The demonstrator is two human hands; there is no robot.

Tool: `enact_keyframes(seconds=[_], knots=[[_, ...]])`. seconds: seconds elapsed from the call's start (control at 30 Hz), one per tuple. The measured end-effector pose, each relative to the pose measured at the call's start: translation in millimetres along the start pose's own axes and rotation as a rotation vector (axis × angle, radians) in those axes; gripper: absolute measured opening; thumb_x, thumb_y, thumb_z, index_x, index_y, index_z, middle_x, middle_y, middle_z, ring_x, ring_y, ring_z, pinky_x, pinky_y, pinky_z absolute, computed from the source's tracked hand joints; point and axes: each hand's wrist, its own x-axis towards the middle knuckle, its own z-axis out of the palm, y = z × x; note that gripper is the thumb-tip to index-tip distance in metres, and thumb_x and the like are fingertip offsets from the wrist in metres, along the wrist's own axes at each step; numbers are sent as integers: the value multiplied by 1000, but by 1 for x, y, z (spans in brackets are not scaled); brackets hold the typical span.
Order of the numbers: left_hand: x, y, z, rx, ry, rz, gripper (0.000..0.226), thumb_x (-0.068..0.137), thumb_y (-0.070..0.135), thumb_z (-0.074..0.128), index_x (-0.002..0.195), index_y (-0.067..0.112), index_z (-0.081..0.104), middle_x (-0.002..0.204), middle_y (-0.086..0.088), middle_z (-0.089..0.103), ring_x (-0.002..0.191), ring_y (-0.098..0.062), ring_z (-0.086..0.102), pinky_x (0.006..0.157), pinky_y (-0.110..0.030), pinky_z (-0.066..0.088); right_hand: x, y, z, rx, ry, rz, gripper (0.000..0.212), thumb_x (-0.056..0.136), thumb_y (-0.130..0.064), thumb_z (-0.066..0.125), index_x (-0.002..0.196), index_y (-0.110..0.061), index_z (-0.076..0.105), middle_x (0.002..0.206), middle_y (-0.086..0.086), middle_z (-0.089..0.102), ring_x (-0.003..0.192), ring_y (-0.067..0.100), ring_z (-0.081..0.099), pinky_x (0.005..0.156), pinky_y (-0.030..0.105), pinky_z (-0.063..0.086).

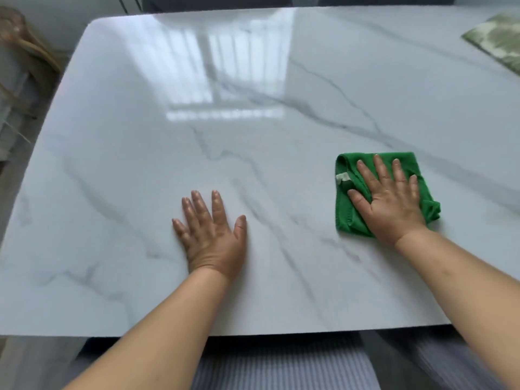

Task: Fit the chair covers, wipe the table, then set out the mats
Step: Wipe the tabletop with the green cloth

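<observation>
- at the far left edge, off the table, stands a brown object [19,38], too blurred to name.
- the white marble-look table [126,164] fills the view, glossy, with grey veins and a window reflection [219,80] on its far half.
- the left hand [213,237] lies flat on the bare top near the front edge, fingers straight and spread, holding nothing; it looks like a brace for the body.
- well to its right, a folded green microfibre cloth [344,212] lies on the table, with a white label [342,177] showing at its left edge.
- the right hand [391,204] presses down on that cloth, palm and straight, spread fingers on top of it, not curled round it.
- at the far right corner, a green-and-white leaf-patterned mat [501,40] lies on the table, well apart from the cloth and cut off by the frame.
- below the front edge there is striped fabric [281,367]; whether it is a chair cover or clothing i cannot tell.
- step in hand, as i judge it: wiping the table, the middle step; the mats are not yet set out.
- the next move calls for sliding the cloth under steady downward pressure across the unwiped stretch, probably leftward toward the braced hand, which would have to lift clear; the mat corner would need the mat shifted.
</observation>
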Motion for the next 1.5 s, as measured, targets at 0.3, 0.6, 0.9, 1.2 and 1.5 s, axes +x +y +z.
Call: enact_keyframes(seconds=[0.3,0.6,0.9,1.2,1.5], knots=[[1,2,3,50,51,-55,68,94,52,24,152,26,0,161,-7,-10,147,-23,-13,117,-49,-7,-22,-73,10,-55,-14,-507,69,85,-67,2,148,-43,-9,162,-5,-9,147,28,-16,114,51,-15],[2,-1,5,71,82,-52,83,76,62,0,152,28,-2,161,-5,-9,147,-21,-15,116,-47,-10,169,-86,-34,37,-6,-95,65,95,-63,16,153,-39,-2,162,-2,-13,147,33,-16,115,58,-9],[5,-3,4,76,76,-34,77,81,51,2,152,23,13,161,-10,4,148,-27,0,116,-52,0,-25,-85,16,50,41,-665,62,87,-56,35,146,-37,38,156,0,32,145,31,24,114,52,12],[6,-3,7,69,88,-29,63,93,39,18,152,21,10,161,-12,0,148,-29,-4,115,-53,-3,67,-22,-10,36,23,48,69,94,-62,19,154,-35,-3,163,-3,-11,147,28,-16,117,54,-8],[2,1,3,35,85,-26,60,97,36,28,152,20,9,161,-13,-2,147,-29,-5,116,-54,-3,-104,-1,29,-96,19,-712,69,89,-66,33,151,-39,20,160,-2,23,148,26,12,117,49,8]])
